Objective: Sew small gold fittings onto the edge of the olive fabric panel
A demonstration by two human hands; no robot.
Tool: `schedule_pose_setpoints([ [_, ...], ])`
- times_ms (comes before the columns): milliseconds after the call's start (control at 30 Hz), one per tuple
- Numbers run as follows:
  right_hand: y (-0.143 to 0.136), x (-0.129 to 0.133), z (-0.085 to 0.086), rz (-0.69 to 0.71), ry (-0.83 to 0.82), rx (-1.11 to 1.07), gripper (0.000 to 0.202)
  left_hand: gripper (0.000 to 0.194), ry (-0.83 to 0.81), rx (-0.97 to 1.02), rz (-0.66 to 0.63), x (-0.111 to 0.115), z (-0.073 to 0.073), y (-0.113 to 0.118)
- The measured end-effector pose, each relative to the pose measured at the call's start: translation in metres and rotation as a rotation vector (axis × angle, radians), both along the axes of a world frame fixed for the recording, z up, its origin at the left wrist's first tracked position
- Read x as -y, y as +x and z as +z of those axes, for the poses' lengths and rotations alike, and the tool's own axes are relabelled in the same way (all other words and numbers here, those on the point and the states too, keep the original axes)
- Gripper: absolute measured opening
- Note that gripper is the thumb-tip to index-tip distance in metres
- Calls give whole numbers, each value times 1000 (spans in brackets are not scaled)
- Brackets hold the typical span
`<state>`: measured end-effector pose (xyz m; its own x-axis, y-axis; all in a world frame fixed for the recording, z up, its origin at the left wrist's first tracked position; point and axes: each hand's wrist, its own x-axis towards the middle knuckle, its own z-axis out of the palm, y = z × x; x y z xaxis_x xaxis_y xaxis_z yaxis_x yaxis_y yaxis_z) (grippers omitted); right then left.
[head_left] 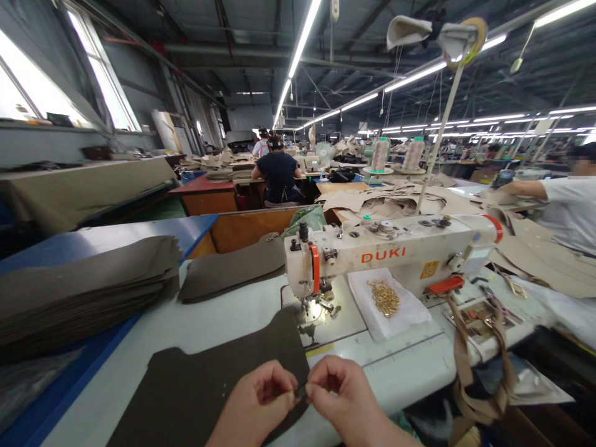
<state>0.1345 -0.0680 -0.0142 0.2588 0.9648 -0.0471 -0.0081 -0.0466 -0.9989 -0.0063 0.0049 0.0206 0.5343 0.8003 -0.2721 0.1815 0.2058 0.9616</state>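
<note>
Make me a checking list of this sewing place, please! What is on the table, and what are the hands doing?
Surface: pale sewing table.
Job's things: flat dark olive fabric piece; tiny item pinched between both hands, too small to tell.
Clutter: stack of dark fabric pieces; small gold metal rings on white cloth; white sewing machine.
Grippers: left hand and right hand pinching together.
Cables: nothing seen.
Surroundings: seated workers, thread cones.

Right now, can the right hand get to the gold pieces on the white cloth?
Probably yes: the gold pieces lie uncovered on the white cloth, nothing between. But the right hand is pinching a small item with the left hand.
</note>
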Motion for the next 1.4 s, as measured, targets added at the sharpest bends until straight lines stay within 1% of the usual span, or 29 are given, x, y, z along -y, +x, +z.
schedule_pose_setpoints([
  [100,-1,0,-3,-31,36,18,6,14,26,19,-14,0,-8,-4],
  [233,-1,2,-8,-35,95,58,6,13,125,11,20,5,-16,-6],
  [333,-1,3,-7,-30,73,27,7,11,184,-1,35,8,-17,-5],
  [433,0,3,-2,-19,46,-77,9,9,248,-35,28,10,-15,-5],
  [533,3,3,6,50,44,-149,15,8,317,-68,12,12,-13,-6],
  [600,6,3,10,80,33,-68,14,8,349,-92,3,13,-13,-7],
  [700,9,6,14,76,31,170,13,9,370,-127,2,15,-13,-6],
  [767,10,9,16,85,39,300,12,10,347,-140,-7,14,-12,-6],
  [867,11,11,14,88,15,344,12,12,275,-145,-110,1,-6,-5],
  [933,12,8,9,72,-21,276,11,15,277,-158,-174,-17,-3,-3],
  [967,13,6,6,67,-41,224,11,17,313,-172,-176,-29,-4,-1],
  [1000,14,4,3,64,-58,170,11,20,377,-199,-150,-41,-7,1],
  [1067,18,-3,-4,59,-80,79,10,25,584,-287,-55,-63,-18,5],
  [1133,22,-9,-9,49,-87,23,8,29,842,-396,3,-77,-36,10],
  [1167,24,-12,-11,45,-90,5,7,32,953,-441,-2,-79,-46,12],
  [1200,26,-14,-12,42,-101,-5,7,33,1045,-474,-21,-80,-55,13],
  [1267,30,-21,-13,42,-163,-8,10,36,1162,-504,-76,-75,-70,12],
  [1333,32,-32,-11,46,-248,1,12,37,1225,-510,-98,-68,-79,10],
  [1400,32,-47,-10,47,-309,6,14,37,1258,-505,-96,-62,-81,7],
])
